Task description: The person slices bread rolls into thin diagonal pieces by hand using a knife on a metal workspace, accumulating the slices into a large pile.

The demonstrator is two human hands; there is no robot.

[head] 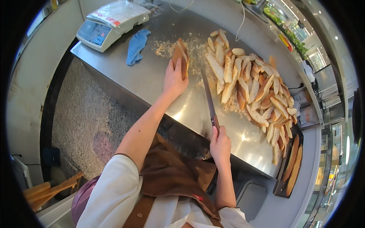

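Note:
My left hand (pixel 175 77) grips a piece of bread (pixel 180 58) with a brown crust, over the crumb-strewn part of the steel table (pixel 145 82). In my right hand (pixel 220 144) is the dark handle of a long bread knife (pixel 208 95), its blade pointing away from me across the table. The blade is apart from the bread piece. To the right of the knife lies a large heap of cut bread slices (pixel 253 85), pale inside with brown crusts. Loose crumbs (pixel 165 48) are scattered around the bread piece and beside the heap.
A white digital scale (pixel 95 34) with plastic film on top stands at the upper left. Near it lies a crumpled blue cloth (pixel 137 47). At the table's right end, a dark tray (pixel 281 186) holds two long loaves (pixel 295 168). A white cable (pixel 243 20) hangs behind the heap.

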